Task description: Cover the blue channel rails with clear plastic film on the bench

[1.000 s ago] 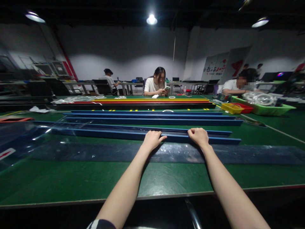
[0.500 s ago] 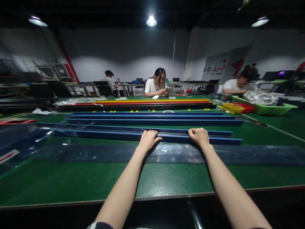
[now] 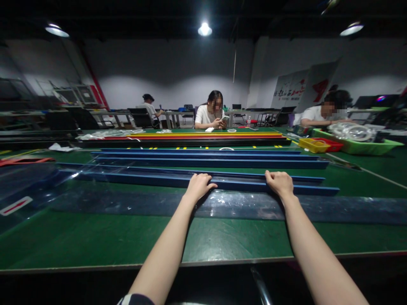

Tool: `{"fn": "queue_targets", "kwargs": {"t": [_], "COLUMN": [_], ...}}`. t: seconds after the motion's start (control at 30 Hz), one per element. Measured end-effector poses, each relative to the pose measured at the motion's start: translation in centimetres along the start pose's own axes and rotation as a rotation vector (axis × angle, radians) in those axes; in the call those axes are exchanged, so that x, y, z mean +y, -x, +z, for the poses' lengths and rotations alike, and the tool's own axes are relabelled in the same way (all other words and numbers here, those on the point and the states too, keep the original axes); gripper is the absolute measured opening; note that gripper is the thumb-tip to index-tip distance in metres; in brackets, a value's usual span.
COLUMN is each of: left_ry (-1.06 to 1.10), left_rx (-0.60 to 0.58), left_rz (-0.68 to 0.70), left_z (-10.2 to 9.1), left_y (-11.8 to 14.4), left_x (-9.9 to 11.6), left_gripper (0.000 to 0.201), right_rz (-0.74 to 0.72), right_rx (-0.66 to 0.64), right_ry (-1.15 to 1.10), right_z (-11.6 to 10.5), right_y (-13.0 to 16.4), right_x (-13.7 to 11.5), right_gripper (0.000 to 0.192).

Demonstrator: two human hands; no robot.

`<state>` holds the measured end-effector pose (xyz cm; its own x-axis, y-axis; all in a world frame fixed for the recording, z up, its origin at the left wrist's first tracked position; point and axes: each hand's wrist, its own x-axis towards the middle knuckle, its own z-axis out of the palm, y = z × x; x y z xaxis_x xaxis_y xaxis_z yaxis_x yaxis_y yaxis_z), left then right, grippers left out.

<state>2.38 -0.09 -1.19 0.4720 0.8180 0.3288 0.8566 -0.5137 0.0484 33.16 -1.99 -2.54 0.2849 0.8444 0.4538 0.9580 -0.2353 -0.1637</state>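
Observation:
A long blue channel strip (image 3: 152,180) lies across the green table (image 3: 95,237), running left to right. My left hand (image 3: 199,186) rests on its near edge around the middle, fingers curled over it. My right hand (image 3: 280,183) grips the same strip further to the right, fingers hooked over the top. A clear plastic film (image 3: 241,204) lies flat on the table just in front of the strip, under my wrists.
More blue strips (image 3: 210,161) lie behind, then red, yellow and black strips (image 3: 203,137). Yellow, red and green bins (image 3: 346,146) sit at the far right. People sit at the far side of the table and beyond. A clear sheet (image 3: 22,186) covers the left.
The blue strip has slid to the right, and my right hand has moved right with it. My left hand stays at about the same spot on the strip.

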Motion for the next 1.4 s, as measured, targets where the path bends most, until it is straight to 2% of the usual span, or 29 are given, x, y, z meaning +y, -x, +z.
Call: {"fn": "queue_targets", "kwargs": {"t": [0.3, 0.53, 1.4], "left_ry": [-0.026, -0.022, -0.061], "left_rx": [-0.008, -0.014, -0.043], "left_rz": [-0.030, -0.068, -0.095], "left_z": [-0.39, 0.02, -0.11], "left_y": [-0.06, -0.09, -0.19], "left_x": [0.12, -0.18, -0.02], "left_gripper": [0.037, 0.041, 0.050], "right_rz": [0.031, 0.043, -0.005], "right_rx": [-0.029, -0.027, -0.019], "right_ry": [-0.013, -0.021, -0.013], "right_z": [-0.26, -0.16, -0.27], "right_y": [0.11, 0.12, 0.20], "right_x": [-0.07, -0.06, -0.04], "right_gripper": [0.049, 0.049, 0.048]}}
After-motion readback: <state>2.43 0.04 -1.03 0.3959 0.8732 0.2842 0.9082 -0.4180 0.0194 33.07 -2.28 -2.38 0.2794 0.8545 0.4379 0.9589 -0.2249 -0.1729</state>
